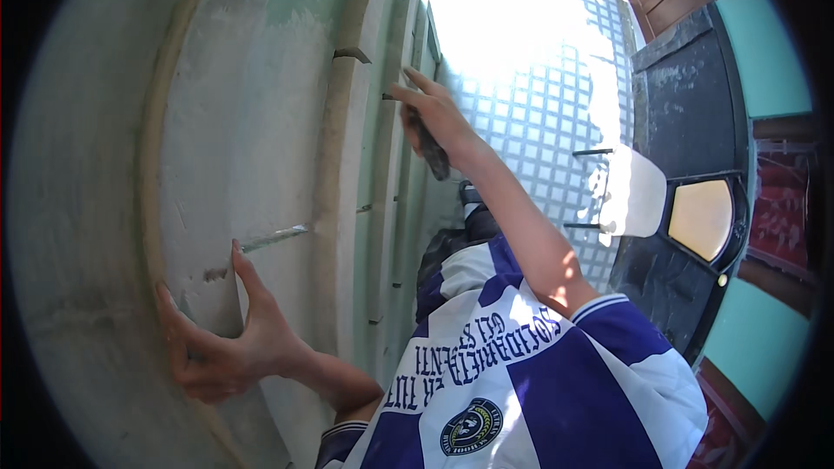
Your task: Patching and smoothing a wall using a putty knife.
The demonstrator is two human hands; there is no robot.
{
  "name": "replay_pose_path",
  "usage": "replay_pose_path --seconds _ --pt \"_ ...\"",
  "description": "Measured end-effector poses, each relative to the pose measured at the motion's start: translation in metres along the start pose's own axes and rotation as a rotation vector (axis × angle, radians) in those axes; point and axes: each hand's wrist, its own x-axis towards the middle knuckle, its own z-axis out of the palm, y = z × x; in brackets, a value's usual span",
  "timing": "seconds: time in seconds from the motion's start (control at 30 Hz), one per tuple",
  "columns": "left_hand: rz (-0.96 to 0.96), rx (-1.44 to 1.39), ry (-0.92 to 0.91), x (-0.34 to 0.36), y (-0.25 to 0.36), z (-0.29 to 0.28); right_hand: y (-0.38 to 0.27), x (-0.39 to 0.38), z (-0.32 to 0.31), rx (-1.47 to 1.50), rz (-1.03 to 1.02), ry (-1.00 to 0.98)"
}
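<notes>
My left hand (233, 349) rests on a pale grey plastered panel (261, 113), thumb and fingers spread, with its fingertips at the panel's edge. Just above the thumb, a narrow shiny strip or slot (276, 238) crosses the panel; which one I cannot tell. A small brown smudge (215, 274) marks the surface between thumb and index finger. Farther up, my right hand (439, 117) is closed around a dark, stick-like tool (432, 149), whose lower end shows below the palm. Its other end and its kind are hidden. That hand is beside a pale green stepped ledge (382, 135).
Long raised ledges (340, 135) run along the wall on the left. To the right lies a tiled floor (521, 113), brightly sunlit at the top. A chair with a white seat (634, 191) stands near a dark door (691, 95).
</notes>
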Motion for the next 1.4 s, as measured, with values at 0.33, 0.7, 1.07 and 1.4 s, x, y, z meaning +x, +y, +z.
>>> replay_pose_path --seconds 0.33,0.7,1.07,1.4 --pt "-0.036 -0.226 0.008 -0.003 0.0 -0.006 0.116 -0.062 -0.144 0.48 0.411 0.509" --pt "-0.11 -0.126 0.139 0.001 0.01 0.009 0.112 0.01 -0.166 0.352 0.849 -0.144" --pt "-0.226 -0.104 0.156 0.0 0.026 0.019 0.008 0.052 -0.195 -0.535 0.599 -0.684" --pt "-0.31 -0.081 0.215 -0.006 0.025 0.015 -0.118 0.082 -0.12 -0.785 0.114 -1.042"
